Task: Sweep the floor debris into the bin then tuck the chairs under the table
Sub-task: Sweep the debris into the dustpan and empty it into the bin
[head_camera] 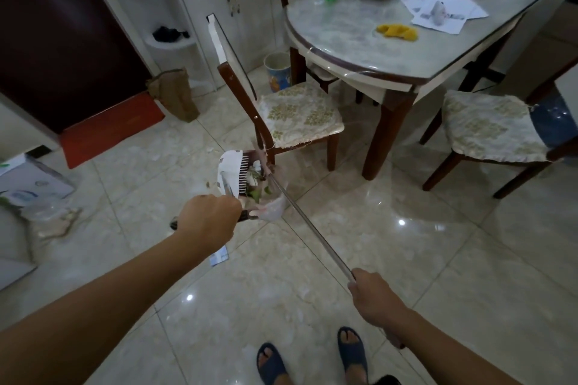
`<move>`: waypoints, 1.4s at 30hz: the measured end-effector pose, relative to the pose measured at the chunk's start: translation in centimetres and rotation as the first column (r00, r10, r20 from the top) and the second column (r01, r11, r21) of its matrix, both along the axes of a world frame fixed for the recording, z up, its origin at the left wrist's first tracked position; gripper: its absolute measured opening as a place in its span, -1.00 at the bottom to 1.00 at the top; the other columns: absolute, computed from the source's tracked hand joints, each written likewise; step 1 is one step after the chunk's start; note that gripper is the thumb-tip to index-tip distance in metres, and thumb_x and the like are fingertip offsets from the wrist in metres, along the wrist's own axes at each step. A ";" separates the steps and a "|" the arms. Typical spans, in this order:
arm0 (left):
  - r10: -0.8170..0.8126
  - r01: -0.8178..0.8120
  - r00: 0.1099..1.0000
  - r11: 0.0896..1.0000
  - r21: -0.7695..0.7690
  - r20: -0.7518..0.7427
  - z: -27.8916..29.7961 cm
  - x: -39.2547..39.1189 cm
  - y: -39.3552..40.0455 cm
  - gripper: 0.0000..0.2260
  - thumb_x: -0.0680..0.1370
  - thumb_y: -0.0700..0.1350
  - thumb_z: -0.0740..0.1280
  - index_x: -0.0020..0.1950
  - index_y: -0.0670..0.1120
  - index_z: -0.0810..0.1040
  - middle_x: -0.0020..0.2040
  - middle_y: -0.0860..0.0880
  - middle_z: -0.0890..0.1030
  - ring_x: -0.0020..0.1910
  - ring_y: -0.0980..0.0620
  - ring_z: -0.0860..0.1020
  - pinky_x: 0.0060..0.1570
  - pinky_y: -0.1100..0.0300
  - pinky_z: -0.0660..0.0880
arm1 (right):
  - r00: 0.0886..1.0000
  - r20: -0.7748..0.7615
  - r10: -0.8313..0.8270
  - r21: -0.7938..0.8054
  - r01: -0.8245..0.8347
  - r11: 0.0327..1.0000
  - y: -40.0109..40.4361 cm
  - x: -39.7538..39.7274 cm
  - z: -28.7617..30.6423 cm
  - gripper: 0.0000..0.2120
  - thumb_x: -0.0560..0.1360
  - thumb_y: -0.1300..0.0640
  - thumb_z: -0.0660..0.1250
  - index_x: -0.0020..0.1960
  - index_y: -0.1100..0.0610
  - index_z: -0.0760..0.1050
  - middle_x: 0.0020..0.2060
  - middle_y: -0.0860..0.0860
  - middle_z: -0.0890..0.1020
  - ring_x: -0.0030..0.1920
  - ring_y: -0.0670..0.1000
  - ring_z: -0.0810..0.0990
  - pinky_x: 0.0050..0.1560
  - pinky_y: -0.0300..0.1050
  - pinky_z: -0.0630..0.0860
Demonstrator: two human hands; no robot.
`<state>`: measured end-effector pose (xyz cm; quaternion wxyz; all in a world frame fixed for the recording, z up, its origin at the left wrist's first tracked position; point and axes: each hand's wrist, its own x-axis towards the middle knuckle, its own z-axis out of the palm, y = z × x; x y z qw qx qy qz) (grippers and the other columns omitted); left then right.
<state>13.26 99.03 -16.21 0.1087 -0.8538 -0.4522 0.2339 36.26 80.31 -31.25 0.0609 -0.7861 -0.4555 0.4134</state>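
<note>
My left hand (208, 219) grips the dark handle of a white dustpan (231, 167) with comb teeth, held low over the floor tiles. Green leaves and scraps of debris (255, 187) lie in it. My right hand (372, 297) holds the metal pole of the broom (312, 230), whose pinkish bristles (273, 208) are at the dustpan's mouth. A small patterned bin (276, 70) stands behind the near chair (297, 116), which is pulled out from the marble-topped table (341, 40). A second chair (488, 128) stands out on the right.
A paper scrap (220, 257) lies on the floor below my left wrist. Crumpled plastic and a box (34, 187) sit at the left, beside a red mat (109, 131) and a brown bag (175, 94). Bottles, bowls and papers cover the table's far side.
</note>
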 end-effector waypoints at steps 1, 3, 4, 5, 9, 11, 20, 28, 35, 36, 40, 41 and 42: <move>-0.003 0.003 1.000 1.000 0.006 -0.008 0.0 0.6 -0.4 -0.86 0.58 -0.16 0.23 0.10 -0.07 0.53 -0.09 -0.01 0.65 -0.19 -0.01 0.63 -0.29 0.18 0.40 | 0.999 -0.022 0.027 0.017 -0.027 0.999 0.0 0.7 0.1 -0.71 0.64 0.15 0.10 0.32 0.18 0.40 -0.09 0.05 0.57 -0.27 -0.10 0.46 -0.29 -0.22 0.46; 0.005 -0.005 1.000 1.000 0.021 -0.015 -0.1 1.7 -1.0 -0.85 0.58 -0.15 0.23 0.12 -0.06 0.53 -0.07 -0.01 0.65 -0.16 0.00 0.64 -0.28 0.19 0.35 | 0.996 -0.059 0.071 0.051 -0.068 0.996 0.0 2.0 0.3 -0.56 0.65 0.14 0.08 0.51 0.18 0.21 -0.03 0.02 0.53 -0.22 -0.12 0.46 -0.29 -0.35 0.40; 0.015 -0.014 1.000 1.000 0.024 -0.016 -0.2 2.2 -1.2 -0.85 0.59 -0.15 0.23 0.13 -0.06 0.52 -0.07 -0.01 0.65 -0.16 0.01 0.64 -0.28 0.19 0.36 | 0.994 -0.085 0.074 0.075 -0.068 0.995 0.0 2.5 0.6 -0.56 0.65 0.15 0.09 0.52 0.17 0.20 -0.07 -0.01 0.50 -0.26 -0.14 0.45 -0.32 -0.38 0.39; 0.024 -0.023 1.000 0.999 0.024 -0.020 -0.3 2.6 -1.4 -0.84 0.59 -0.14 0.23 0.14 -0.06 0.52 -0.07 0.00 0.65 -0.16 0.01 0.64 -0.28 0.19 0.38 | 0.992 -0.113 0.064 0.088 -0.054 0.995 -0.1 3.1 0.7 -0.56 0.65 0.15 0.10 0.51 0.18 0.23 -0.11 -0.03 0.50 -0.30 -0.15 0.45 -0.35 -0.38 0.39; 0.030 -0.029 0.999 0.999 0.015 -0.035 -0.8 4.0 -1.7 -0.83 0.62 -0.14 0.21 0.18 -0.07 0.51 -0.06 -0.01 0.64 -0.19 0.01 0.61 -0.27 0.19 0.39 | 0.980 -0.193 0.042 0.096 -0.024 0.995 -0.4 5.2 1.1 -0.67 0.64 0.17 0.11 0.38 0.15 0.39 -0.30 -0.01 0.51 -0.38 -0.11 0.46 -0.44 -0.28 0.40; 0.013 -0.012 0.999 1.000 0.026 -0.037 -1.0 4.8 -1.7 -0.82 0.62 -0.14 0.19 0.17 -0.07 0.52 -0.07 -0.01 0.65 -0.16 0.00 0.63 -0.27 0.19 0.39 | 0.980 -0.193 0.055 0.103 -0.035 0.994 -0.4 6.3 1.2 -0.69 0.64 0.19 0.10 0.35 0.13 0.41 -0.32 0.00 0.50 -0.41 -0.10 0.44 -0.45 -0.27 0.40; 0.053 -0.052 0.997 0.998 0.021 -0.057 -2.2 7.4 -3.4 -0.86 0.62 -0.18 0.21 0.14 -0.10 0.51 -0.05 -0.03 0.65 -0.12 -0.03 0.65 -0.20 0.14 0.49 | 0.987 -0.125 0.100 0.071 -0.092 0.993 -1.4 9.1 0.6 -0.56 0.64 0.12 0.09 0.52 0.05 0.20 -0.18 -0.01 0.57 -0.30 -0.09 0.53 -0.35 -0.26 0.44; 0.042 -0.042 0.994 0.999 -0.001 -0.099 -3.3 8.1 -4.9 -0.82 0.64 -0.17 0.20 0.22 -0.14 0.48 0.02 -0.05 0.65 -0.04 -0.03 0.67 -0.10 0.14 0.54 | 0.978 -0.200 0.060 0.031 -0.054 0.998 -0.9 9.2 -0.5 -0.57 0.63 0.15 0.10 0.49 0.08 0.27 -0.11 0.04 0.58 -0.26 -0.07 0.53 -0.29 -0.26 0.45; 0.094 -0.095 0.993 0.995 -0.008 -0.065 -3.1 7.4 -3.7 -0.85 0.61 -0.19 0.21 0.15 -0.11 0.49 -0.04 -0.04 0.66 -0.10 -0.05 0.66 -0.12 0.12 0.56 | 0.981 -0.187 0.048 0.038 -0.042 0.998 -1.6 9.1 -0.4 -0.58 0.63 0.14 0.11 0.48 0.07 0.29 -0.22 -0.01 0.56 -0.34 -0.10 0.50 -0.38 -0.29 0.38; 0.101 -0.102 0.993 0.995 -0.009 -0.063 -3.1 7.4 -3.6 -0.86 0.61 -0.19 0.21 0.14 -0.11 0.49 -0.05 -0.04 0.66 -0.11 -0.05 0.66 -0.15 0.13 0.54 | 0.981 -0.189 0.046 0.044 -0.038 0.998 -1.7 9.1 -0.4 -0.59 0.63 0.14 0.11 0.47 0.07 0.31 -0.21 0.01 0.56 -0.34 -0.09 0.50 -0.37 -0.29 0.37; 0.111 -0.112 0.993 0.994 -0.016 -0.051 -3.1 7.6 -3.1 -0.87 0.61 -0.17 0.22 0.14 -0.10 0.48 -0.09 -0.03 0.66 -0.16 -0.03 0.65 -0.18 0.13 0.54 | 0.969 -0.248 0.010 0.044 0.002 0.999 -2.1 9.1 0.0 -0.67 0.62 0.16 0.13 0.35 0.05 0.44 -0.24 0.04 0.56 -0.40 -0.08 0.45 -0.39 -0.25 0.35; 0.114 -0.115 0.992 0.993 -0.019 -0.051 -3.2 7.5 -3.0 -0.87 0.61 -0.16 0.23 0.14 -0.10 0.48 -0.10 -0.03 0.65 -0.18 -0.03 0.65 -0.17 0.13 0.56 | 0.968 -0.251 0.007 0.045 0.004 0.999 -2.3 9.3 0.2 -0.67 0.62 0.16 0.13 0.34 0.03 0.44 -0.21 0.02 0.55 -0.39 -0.10 0.45 -0.38 -0.28 0.37; 0.118 -0.119 0.992 0.993 -0.023 -0.045 -3.2 7.5 -3.0 -0.87 0.62 -0.15 0.23 0.14 -0.10 0.49 -0.11 -0.02 0.65 -0.19 -0.02 0.64 -0.16 0.13 0.58 | 0.970 -0.244 0.013 0.048 -0.001 0.999 -2.5 9.5 0.4 -0.67 0.62 0.14 0.14 0.35 -0.04 0.44 -0.13 0.02 0.57 -0.34 -0.11 0.48 -0.34 -0.31 0.41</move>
